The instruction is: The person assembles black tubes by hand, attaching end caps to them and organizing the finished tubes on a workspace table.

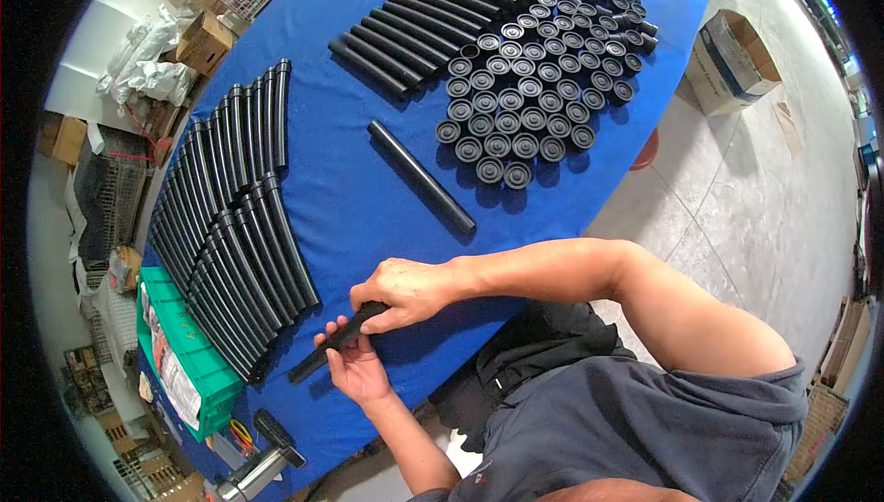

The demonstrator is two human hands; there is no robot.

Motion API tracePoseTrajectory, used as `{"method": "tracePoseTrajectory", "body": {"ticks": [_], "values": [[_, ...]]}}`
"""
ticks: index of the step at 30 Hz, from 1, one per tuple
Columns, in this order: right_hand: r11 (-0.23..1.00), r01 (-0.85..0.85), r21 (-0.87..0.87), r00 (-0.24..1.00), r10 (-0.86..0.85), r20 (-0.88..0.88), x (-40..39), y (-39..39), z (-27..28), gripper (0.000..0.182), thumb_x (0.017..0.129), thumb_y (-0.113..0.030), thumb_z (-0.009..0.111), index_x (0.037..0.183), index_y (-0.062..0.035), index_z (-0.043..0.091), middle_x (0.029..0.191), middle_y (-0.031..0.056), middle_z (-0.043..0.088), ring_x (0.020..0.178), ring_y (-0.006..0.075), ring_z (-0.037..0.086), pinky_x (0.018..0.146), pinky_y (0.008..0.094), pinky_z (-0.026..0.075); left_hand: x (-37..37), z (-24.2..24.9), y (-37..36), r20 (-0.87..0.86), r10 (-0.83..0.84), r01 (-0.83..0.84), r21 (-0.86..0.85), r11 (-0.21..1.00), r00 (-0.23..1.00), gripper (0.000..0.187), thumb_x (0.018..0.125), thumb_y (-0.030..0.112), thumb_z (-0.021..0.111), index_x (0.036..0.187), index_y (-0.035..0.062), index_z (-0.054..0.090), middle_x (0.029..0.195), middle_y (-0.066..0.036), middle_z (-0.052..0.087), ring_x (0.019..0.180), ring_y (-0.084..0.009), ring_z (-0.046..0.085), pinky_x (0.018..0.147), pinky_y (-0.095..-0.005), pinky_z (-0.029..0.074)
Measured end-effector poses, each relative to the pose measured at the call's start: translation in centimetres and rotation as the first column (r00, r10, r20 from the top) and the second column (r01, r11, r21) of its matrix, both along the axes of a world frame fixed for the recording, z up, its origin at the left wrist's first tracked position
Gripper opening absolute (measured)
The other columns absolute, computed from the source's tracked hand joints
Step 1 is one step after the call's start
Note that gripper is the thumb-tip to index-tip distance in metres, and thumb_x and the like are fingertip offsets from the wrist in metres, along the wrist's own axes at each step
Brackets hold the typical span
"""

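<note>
My left hand (354, 366) cradles a black tube (337, 340) from below, fingers curled about its middle; my right hand (405, 292) closes over the tube's upper end from above. The tube lies slanted just above the near edge of the blue worktop (359, 198). Just left of it, a stacked row of like black tubes (235, 226), with a green crate (184, 355) beside. Farther out, a single tube (421, 178) lies alone. Beyond it, a cluster of round black caps (529, 78), then more tubes (442, 5) at the far edge.
</note>
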State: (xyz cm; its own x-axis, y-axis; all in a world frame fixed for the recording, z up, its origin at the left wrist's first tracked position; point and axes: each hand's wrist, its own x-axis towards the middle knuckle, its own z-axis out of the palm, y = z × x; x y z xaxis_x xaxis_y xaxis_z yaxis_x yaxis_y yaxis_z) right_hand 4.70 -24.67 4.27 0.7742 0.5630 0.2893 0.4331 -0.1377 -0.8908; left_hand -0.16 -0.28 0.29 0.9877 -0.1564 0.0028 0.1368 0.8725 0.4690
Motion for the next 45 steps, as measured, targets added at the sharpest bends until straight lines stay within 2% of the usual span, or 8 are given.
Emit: {"method": "tracePoseTrajectory", "body": {"ticks": [5,17,23,26,32,35,39,45], "values": [[0.996,0.093,0.003,0.968,-0.091,0.232,-0.2,-0.2,-0.2,0.043,0.084,-0.036,0.073,0.107,-0.0026,0.059,0.086,0.0173,0.066,0.082,0.0406,0.066,0.068,0.0513,0.053,0.3,0.1,-0.1,-0.032,-0.005,0.004,-0.025,1.000,0.999,0.026,0.101,0.009,0.058,0.126,0.0038,0.060,0.135,-0.021,0.060,0.132,-0.0360,0.053,0.111,-0.0544,0.047],[0.988,0.065,-0.140,0.965,-0.026,0.261,-0.2,-0.1,-0.1,0.043,0.085,-0.035,0.073,0.109,-0.0038,0.057,0.093,0.0171,0.065,0.081,0.0418,0.065,0.067,0.0523,0.053,0.3,0.7,-0.6,-0.047,0.001,-0.002,-0.022,1.000,0.999,0.027,0.101,0.009,0.057,0.127,0.0041,0.059,0.133,-0.021,0.062,0.131,-0.0361,0.055,0.109,-0.0539,0.049],[0.997,0.072,-0.041,0.975,-0.062,0.212,-0.6,-0.1,-0.2,0.035,0.085,-0.030,0.073,0.106,-0.0068,0.058,0.085,0.0135,0.061,0.071,0.0374,0.064,0.058,0.0481,0.051,0.3,0.4,-0.2,-0.045,0.013,-0.012,0.022,1.000,0.999,0.026,0.101,0.009,0.058,0.127,0.0040,0.060,0.132,-0.020,0.062,0.129,-0.0354,0.056,0.108,-0.0534,0.050],[0.987,0.127,0.094,0.899,-0.154,0.409,-0.3,0.3,0.0,0.034,0.085,-0.030,0.073,0.105,-0.0070,0.059,0.080,0.0123,0.062,0.068,0.0382,0.064,0.058,0.0478,0.051,0.2,0.4,-0.1,-0.052,0.019,-0.019,0.010,1.000,0.998,0.027,0.100,0.009,0.059,0.127,0.0037,0.059,0.131,-0.020,0.062,0.129,-0.0352,0.056,0.108,-0.0529,0.051],[0.998,0.053,-0.035,0.983,-0.046,0.176,-0.3,0.2,-0.9,0.034,0.084,-0.028,0.074,0.108,-0.0075,0.060,0.084,0.0132,0.060,0.068,0.0389,0.063,0.059,0.0475,0.053,0.3,0.2,-0.2,-0.048,0.016,-0.016,0.010,1.000,0.999,0.026,0.101,0.009,0.058,0.126,0.0030,0.059,0.131,-0.021,0.062,0.128,-0.0354,0.057,0.107,-0.0529,0.052],[0.994,0.095,0.062,0.932,-0.111,0.345,-0.6,-0.1,0.3,0.032,0.086,-0.028,0.072,0.105,-0.0059,0.060,0.085,0.0150,0.060,0.070,0.0395,0.063,0.061,0.0482,0.053,0.2,0.1,-0.2,-0.051,0.040,-0.039,0.012,0.999,0.998,0.026,0.101,0.011,0.057,0.126,0.0022,0.060,0.134,-0.020,0.060,0.129,-0.0353,0.056,0.106,-0.0540,0.052],[0.996,0.055,0.069,0.955,-0.073,0.288,-0.1,0.0,-0.4,0.030,0.089,-0.028,0.070,0.105,-0.0040,0.061,0.085,0.0167,0.063,0.073,0.0405,0.064,0.064,0.0486,0.053,0.1,-0.1,-0.1,-0.053,0.042,-0.039,0.047,0.998,0.998,0.026,0.100,0.015,0.061,0.123,0.0040,0.061,0.132,-0.020,0.061,0.127,-0.0355,0.056,0.104,-0.0535,0.053],[0.995,0.025,0.097,0.997,-0.018,-0.072,0.7,-0.6,1.2,0.033,0.086,-0.025,0.073,0.104,0.0001,0.065,0.082,0.0179,0.068,0.076,0.0365,0.068,0.069,0.0453,0.052,0.1,0.8,-1.0,-0.085,0.060,-0.053,0.082,0.995,0.995,0.027,0.097,0.017,0.064,0.122,0.0069,0.061,0.131,-0.020,0.062,0.129,-0.0363,0.056,0.106,-0.0541,0.052]]}}
